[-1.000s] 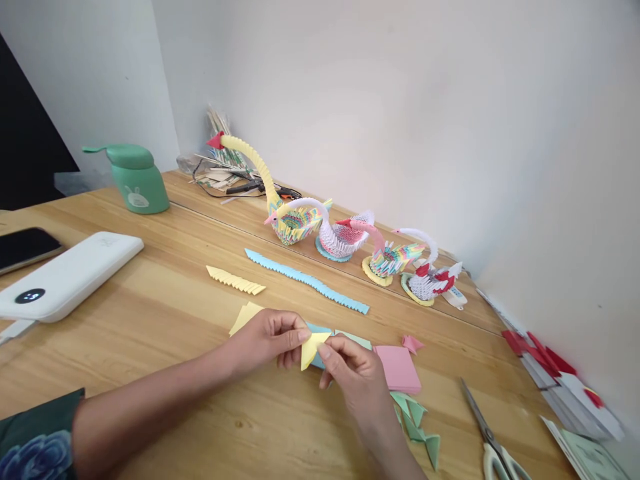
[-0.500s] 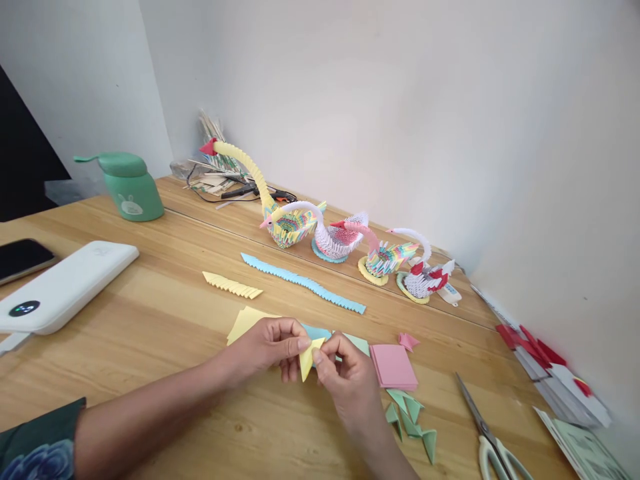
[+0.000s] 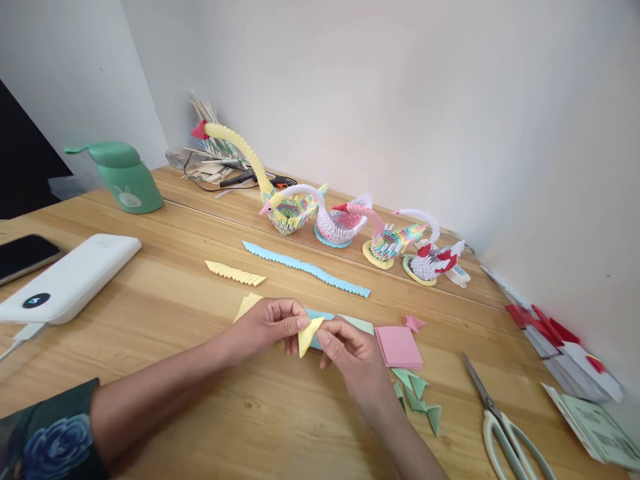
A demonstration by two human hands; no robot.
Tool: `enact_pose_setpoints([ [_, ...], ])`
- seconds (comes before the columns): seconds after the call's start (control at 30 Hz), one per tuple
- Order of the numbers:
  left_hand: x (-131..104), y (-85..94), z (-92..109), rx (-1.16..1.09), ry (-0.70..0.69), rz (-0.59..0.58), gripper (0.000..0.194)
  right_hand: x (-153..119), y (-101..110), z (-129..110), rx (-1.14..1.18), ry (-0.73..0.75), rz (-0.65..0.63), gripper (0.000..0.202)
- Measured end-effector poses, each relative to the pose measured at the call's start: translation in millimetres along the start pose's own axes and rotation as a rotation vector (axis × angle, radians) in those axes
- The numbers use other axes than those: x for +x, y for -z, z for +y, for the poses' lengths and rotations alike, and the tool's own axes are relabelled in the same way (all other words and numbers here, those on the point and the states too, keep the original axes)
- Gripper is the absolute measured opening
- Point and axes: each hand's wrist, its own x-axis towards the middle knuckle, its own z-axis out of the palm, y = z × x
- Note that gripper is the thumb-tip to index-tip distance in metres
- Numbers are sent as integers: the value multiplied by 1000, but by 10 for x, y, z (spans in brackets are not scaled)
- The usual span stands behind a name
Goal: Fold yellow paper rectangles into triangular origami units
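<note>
A small yellow folded paper piece (image 3: 309, 337), pointed at its ends, is pinched between the thumb and fingers of my left hand (image 3: 280, 321). From the other side, my right hand (image 3: 350, 347) is closed at the paper's right edge, its thumb tip against it. Behind my hands lie yellow paper sheets (image 3: 247, 305), blue paper (image 3: 320, 313) and pale green paper (image 3: 356, 324), partly covered. A stack of pink paper squares (image 3: 399, 347) lies right of my right hand, with a pink folded piece (image 3: 414, 323) behind it and several green folded triangles (image 3: 416, 403) nearer me.
A yellow strip (image 3: 235, 273) and longer blue strip (image 3: 307, 268) of interlocked paper lie farther back. Several paper swans (image 3: 337, 223) stand along the wall. Scissors (image 3: 493, 407) lie right; a white power bank (image 3: 75, 277), phone (image 3: 27, 257) and green bottle (image 3: 127, 180) are left.
The view has shifted slightly, so the hands and paper sit higher in the picture. My right thumb has slid off the yellow piece's face to its edge.
</note>
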Motion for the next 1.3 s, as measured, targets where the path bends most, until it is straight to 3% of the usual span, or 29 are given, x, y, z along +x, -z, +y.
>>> enact_pose_setpoints([
  [0.13, -26, -11, 17, 199, -69, 70, 23, 10, 12, -6, -105, -16, 11, 24],
  [0.27, -59, -32, 15, 245, -123, 70, 22, 7, -15, 22, -156, 40, 64, 24],
  [0.5, -22, -18, -44, 37, 1, -22, 30, -25, -70, -9, -245, 114, 185, 23],
  [0.8, -20, -76, -121, -279, 87, -37, 33, -46, -122, -4, -238, 97, 215, 24],
  [0.97, -29, -111, -147, -348, 77, -67, 33, -60, -112, -13, -210, 85, 179, 24],
  [1.17, -57, -129, -57, -370, 81, -92, 31, -61, -102, -21, 31, 23, 39, 28],
  [1.3, -63, -108, -33, -367, 86, -114, 30, -58, -95, -21, 63, 56, 13, 27],
])
